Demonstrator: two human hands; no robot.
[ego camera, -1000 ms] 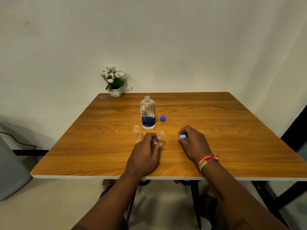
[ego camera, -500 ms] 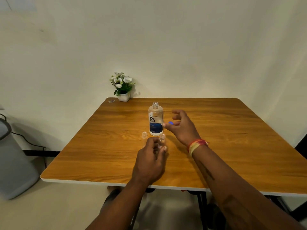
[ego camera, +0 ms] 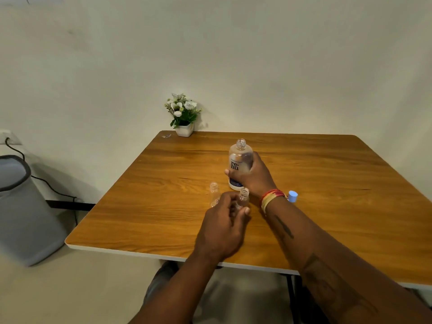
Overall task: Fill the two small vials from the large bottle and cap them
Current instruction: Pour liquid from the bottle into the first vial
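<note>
The large clear bottle (ego camera: 239, 157) with a "re-nu" label stands uncapped on the wooden table (ego camera: 163, 206). My right hand (ego camera: 253, 176) is wrapped around its lower body. My left hand (ego camera: 222, 228) grips one small open vial (ego camera: 243, 198) upright on the table, just in front of the bottle. The second small vial (ego camera: 214, 192) stands open and untouched just to the left. A light blue cap (ego camera: 292, 196) lies on the table behind my right wrist. The dark blue cap is hidden.
A small white pot of white flowers (ego camera: 183, 116) sits at the table's far left corner, with a tiny clear scrap (ego camera: 166, 136) beside it. A grey bin (ego camera: 21, 209) and a black cable (ego camera: 46, 183) are on the floor at the left.
My right hand put down the light blue cap, reached forward and closed around the large bottle. My left hand stayed on the small vial. The camera view shifted left.
</note>
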